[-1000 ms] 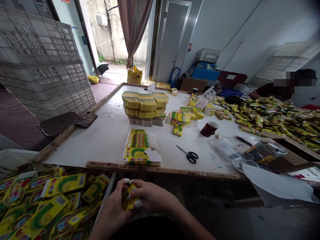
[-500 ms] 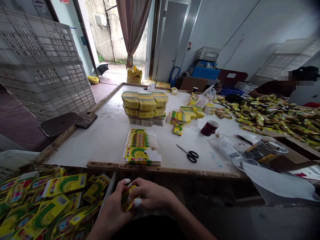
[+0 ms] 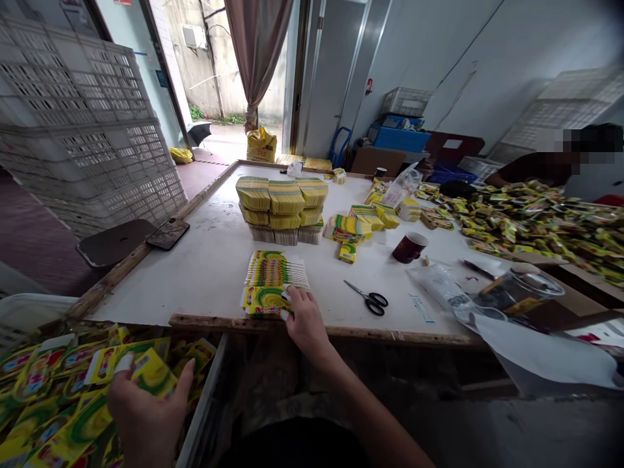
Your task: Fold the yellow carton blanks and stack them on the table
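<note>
My left hand (image 3: 149, 413) is over the crate of yellow cartons at lower left, thumb and fingers spread apart. A small yellow carton (image 3: 155, 374) shows between its fingertips, without a visible grip on it. At the table's front edge, my right hand (image 3: 307, 318) pinches the right end of a flat yellow-green carton (image 3: 266, 299), the nearest in a fanned row. The rest of that row of flat cartons (image 3: 273, 268) overlaps just behind it. White coverings wrap some fingertips on both hands. Folded cartons (image 3: 73, 422) lie heaped in the crate.
Stacked bundles of flat cartons (image 3: 283, 211) stand behind the row. Black-handled scissors (image 3: 373, 300), a dark mug (image 3: 410, 247) and a plastic bag (image 3: 441, 286) lie rightward. A phone (image 3: 168, 234) rests at the left edge. A person (image 3: 536, 170) sits behind a carton heap (image 3: 531, 224).
My hands have parted from around a small yellow carton. The left has swung left over the crate and spread its fingers; the right has reached forward to the flat cartons.
</note>
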Tool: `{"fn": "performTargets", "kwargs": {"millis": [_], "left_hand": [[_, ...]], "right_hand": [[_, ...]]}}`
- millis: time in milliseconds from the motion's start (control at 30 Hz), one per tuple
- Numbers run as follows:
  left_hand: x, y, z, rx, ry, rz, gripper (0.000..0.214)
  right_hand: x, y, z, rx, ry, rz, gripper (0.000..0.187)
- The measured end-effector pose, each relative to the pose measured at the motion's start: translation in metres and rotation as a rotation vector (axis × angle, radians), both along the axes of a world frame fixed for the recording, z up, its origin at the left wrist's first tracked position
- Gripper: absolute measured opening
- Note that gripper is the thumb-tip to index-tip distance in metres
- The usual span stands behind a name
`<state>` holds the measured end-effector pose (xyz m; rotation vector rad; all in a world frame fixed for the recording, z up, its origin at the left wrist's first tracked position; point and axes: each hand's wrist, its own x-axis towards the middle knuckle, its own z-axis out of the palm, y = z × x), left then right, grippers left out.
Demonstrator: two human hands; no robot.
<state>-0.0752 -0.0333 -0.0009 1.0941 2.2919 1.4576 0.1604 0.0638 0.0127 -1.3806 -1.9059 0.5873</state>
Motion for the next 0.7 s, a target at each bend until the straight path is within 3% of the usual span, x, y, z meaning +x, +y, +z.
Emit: {"fn": "performTargets", "kwargs": {"millis": [100, 200, 300, 367, 433, 500, 567, 633, 700], "left_hand": [[0.015, -0.001, -0.005, -0.064, -0.035, -0.107, 0.083], [0.045, -0.001, -0.015, 0.007, -0.268, -0.309, 0.071], [0.069, -0.001, -0.02, 0.061, -0.493, -0.426, 0.071], [0.078, -0.002, -0.018, 0.113, -0.653, -0.497, 0.078], [0.084, -0.002, -0.01, 0.16, -0.819, -0.541, 0.078], [0.087, 0.0, 0.0, 0.206, -0.933, -0.494, 0.067], [0.089, 0.003, 0.01, 0.296, -0.98, -0.371, 0.053], [0.089, 0.007, 0.016, 0.373, -0.982, -0.287, 0.047], [0.089, 0.01, 0.016, 0.366, -0.941, -0.283, 0.049]], "right_hand": [[0.005, 0.011, -0.003, -0.01, -0.025, 0.007, 0.047], [0.007, 0.009, -0.003, -0.007, -0.007, -0.003, 0.049], [0.005, -0.002, 0.001, -0.031, 0.046, 0.005, 0.051], [0.0, -0.015, 0.004, -0.109, 0.125, 0.102, 0.052], [-0.011, -0.034, 0.004, -0.277, 0.291, 0.285, 0.054], [-0.024, -0.055, 0.003, -0.483, 0.511, 0.44, 0.053], [-0.037, -0.073, 0.002, -0.595, 0.716, 0.469, 0.056], [-0.045, -0.082, 0.002, -0.608, 0.771, 0.478, 0.057], [-0.047, -0.083, 0.001, -0.589, 0.725, 0.466, 0.055]]}}
